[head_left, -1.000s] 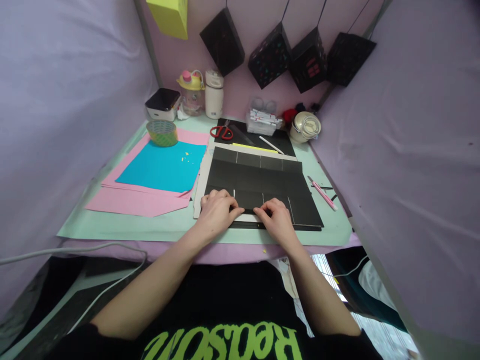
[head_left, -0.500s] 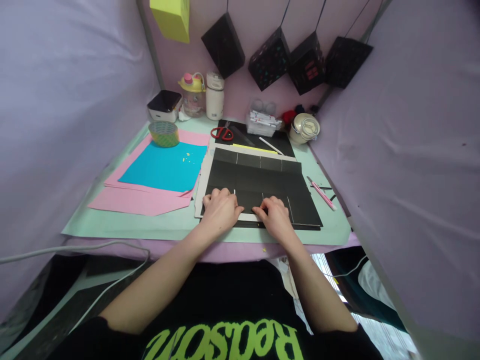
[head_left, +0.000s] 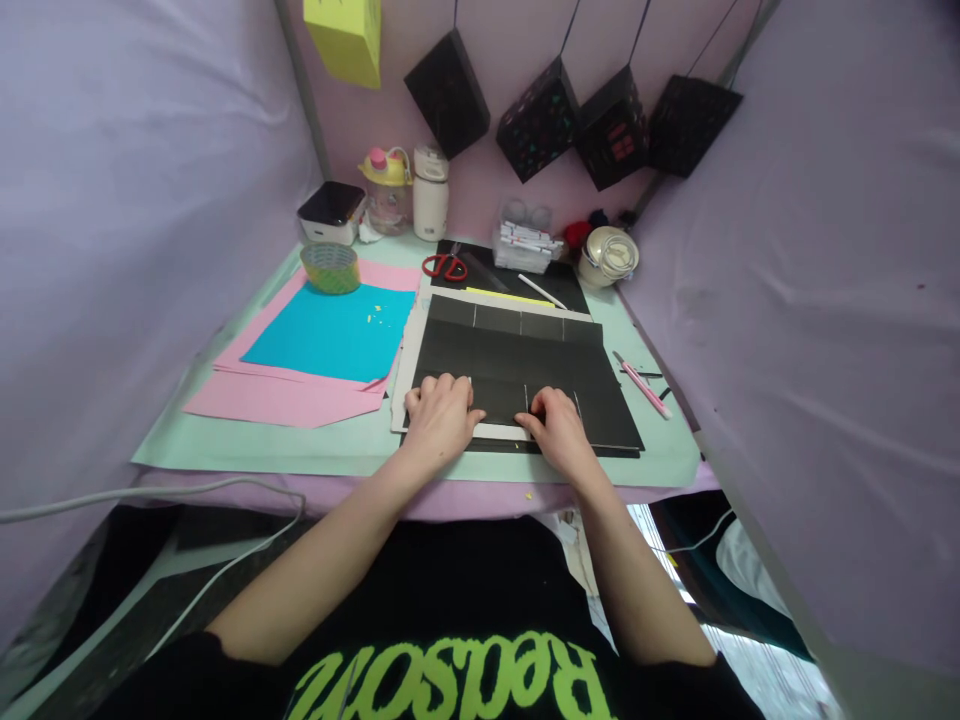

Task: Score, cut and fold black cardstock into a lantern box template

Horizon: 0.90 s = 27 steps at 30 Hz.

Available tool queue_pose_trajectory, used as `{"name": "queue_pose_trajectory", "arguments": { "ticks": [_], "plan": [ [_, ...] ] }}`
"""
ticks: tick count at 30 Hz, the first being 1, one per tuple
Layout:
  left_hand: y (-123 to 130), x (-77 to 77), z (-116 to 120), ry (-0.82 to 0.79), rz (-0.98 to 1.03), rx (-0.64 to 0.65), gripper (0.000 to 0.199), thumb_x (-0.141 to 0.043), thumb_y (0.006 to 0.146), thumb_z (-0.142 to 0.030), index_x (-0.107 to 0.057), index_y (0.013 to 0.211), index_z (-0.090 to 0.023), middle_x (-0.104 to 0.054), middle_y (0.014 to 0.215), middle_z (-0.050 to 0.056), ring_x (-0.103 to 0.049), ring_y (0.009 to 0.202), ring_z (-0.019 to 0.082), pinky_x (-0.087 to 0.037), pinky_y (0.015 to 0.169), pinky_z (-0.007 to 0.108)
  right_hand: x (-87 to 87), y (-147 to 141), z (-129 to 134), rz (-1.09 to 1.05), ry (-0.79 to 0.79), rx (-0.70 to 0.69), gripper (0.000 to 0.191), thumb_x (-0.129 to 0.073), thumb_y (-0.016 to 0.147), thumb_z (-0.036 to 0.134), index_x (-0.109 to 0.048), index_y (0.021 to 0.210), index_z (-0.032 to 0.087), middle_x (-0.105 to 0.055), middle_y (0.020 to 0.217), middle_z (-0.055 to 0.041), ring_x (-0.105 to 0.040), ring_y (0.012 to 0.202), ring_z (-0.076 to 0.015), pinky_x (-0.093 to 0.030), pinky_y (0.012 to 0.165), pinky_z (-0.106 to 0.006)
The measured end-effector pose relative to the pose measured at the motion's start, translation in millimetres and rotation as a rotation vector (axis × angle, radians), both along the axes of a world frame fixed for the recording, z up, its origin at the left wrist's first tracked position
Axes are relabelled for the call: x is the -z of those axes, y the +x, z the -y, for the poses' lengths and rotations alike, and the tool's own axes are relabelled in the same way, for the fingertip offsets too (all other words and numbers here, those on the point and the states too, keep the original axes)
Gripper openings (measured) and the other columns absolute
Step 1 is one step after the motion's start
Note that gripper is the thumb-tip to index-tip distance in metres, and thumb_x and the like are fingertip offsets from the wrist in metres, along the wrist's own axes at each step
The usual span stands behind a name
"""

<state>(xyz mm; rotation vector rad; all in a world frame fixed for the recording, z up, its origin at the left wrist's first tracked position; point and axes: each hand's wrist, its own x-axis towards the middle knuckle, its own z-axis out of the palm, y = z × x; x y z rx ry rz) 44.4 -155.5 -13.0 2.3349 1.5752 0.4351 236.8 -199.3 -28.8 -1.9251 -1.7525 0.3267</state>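
A sheet of black paper (head_left: 510,352) with short white lines along its far and near parts lies on a pale board (head_left: 411,352). A crease runs across the sheet. My left hand (head_left: 441,415) rests on the sheet's near left part, its fingers curled and its thumb at the near edge. Farther right along that edge, my right hand (head_left: 555,425) has its thumb and fingers closed on the paper. Both hands cover parts of the edge, so the exact fold under the fingers is hidden.
Blue paper (head_left: 330,335) on pink sheets (head_left: 285,400) lies left, with a tape roll (head_left: 331,270). Red-handled scissors (head_left: 445,266) lie behind the board. A pink pen-like cutter (head_left: 643,387) is at right. A marker box (head_left: 525,245) stands behind; black paper boxes (head_left: 538,118) hang above.
My right hand has slid slightly right along the near edge of the black paper. My left hand stays in almost the same place.
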Motion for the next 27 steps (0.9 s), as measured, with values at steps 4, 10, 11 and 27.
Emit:
{"name": "queue_pose_trajectory", "arguments": {
  "ticks": [4, 10, 11, 27],
  "plan": [
    [-8.2, 10.0, 4.7, 0.140, 0.078, 0.220, 0.020, -0.049, 0.094, -0.018, -0.064, 0.103, -0.026, -0.058, 0.104, 0.005, -0.047, 0.102, 0.024, -0.031, 0.087, 0.041, 3.1, 0.5, 1.5, -0.015, 0.043, -0.046, 0.002, -0.056, 0.084, 0.023, -0.056, 0.085, 0.022, -0.056, 0.089, -0.0040, -0.051, 0.087, -0.0221, -0.039, 0.077, -0.033],
    [-12.7, 12.1, 14.8, 0.279, -0.035, 0.462, 0.030, -0.040, 0.098, -0.018, -0.068, 0.108, -0.023, -0.063, 0.104, 0.007, -0.047, 0.101, 0.024, -0.031, 0.086, 0.041, 5.5, -6.9, 8.1, 0.097, 0.138, -0.126, 0.021, -0.049, 0.091, 0.016, -0.064, 0.102, 0.025, -0.060, 0.100, -0.0060, -0.052, 0.094, -0.0224, -0.037, 0.082, -0.036],
    [-12.4, 10.7, 16.5, 0.286, -0.064, 0.459, 0.031, -0.039, 0.099, -0.019, -0.067, 0.109, -0.022, -0.064, 0.105, 0.007, -0.047, 0.102, 0.025, -0.031, 0.086, 0.041, 5.4, -8.7, 10.4, 0.141, 0.155, -0.152, 0.024, -0.047, 0.092, 0.014, -0.065, 0.103, 0.025, -0.059, 0.099, -0.0063, -0.051, 0.094, -0.0220, -0.036, 0.082, -0.036],
    [-9.3, 15.0, 42.1, 0.359, -0.153, 0.269, 0.033, -0.036, 0.099, -0.016, -0.061, 0.120, -0.020, -0.064, 0.115, 0.009, -0.048, 0.109, 0.028, -0.030, 0.084, 0.044, -0.4, -27.3, 39.5, 0.692, 0.208, -0.297, 0.032, -0.040, 0.095, 0.010, -0.061, 0.117, 0.018, -0.064, 0.098, -0.0101, -0.047, 0.090, -0.0254, -0.033, 0.069, -0.039]
  ]
}}
